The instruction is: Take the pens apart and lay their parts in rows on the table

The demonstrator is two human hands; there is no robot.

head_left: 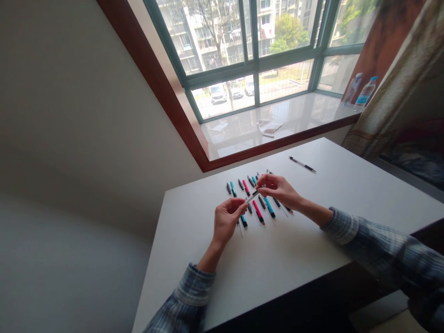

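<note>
Both hands hold one white pen (252,195) a little above the white table (277,259). My left hand (227,221) pinches its near end with curled fingers. My right hand (279,189) pinches its far, dark-tipped end. Beneath the hands lies a row of several pen parts (258,210) in pink, teal and black, spread across the table's far middle. Some of these parts are hidden behind my right hand.
A single white pen with a black grip (302,164) lies apart near the table's far right. Behind the table runs a glossy window sill (277,125) with papers (268,128) on it and two water bottles (360,91) at its right end. A curtain (398,88) hangs at right.
</note>
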